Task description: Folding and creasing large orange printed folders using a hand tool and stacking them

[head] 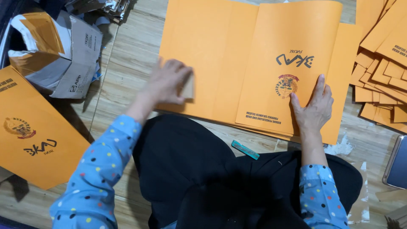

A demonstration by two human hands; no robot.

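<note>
An orange paper folder (237, 63) lies open on the wooden floor in front of me, on top of a thin stack of similar sheets. A printed flap with a dark logo and a round emblem is folded over its right half. My left hand (166, 82) is blurred and presses a small tan block (188, 87) against the folder's left part. My right hand (314, 107) lies flat with fingers spread on the folded flap near its lower right corner.
A pile of folded orange folders (381, 63) fans out at the right. Another orange folder (29, 127) lies at the left beside a torn cardboard box (55, 51). A small teal stick (245, 149) rests on my black lap. A dark tablet edge (397, 163) shows at far right.
</note>
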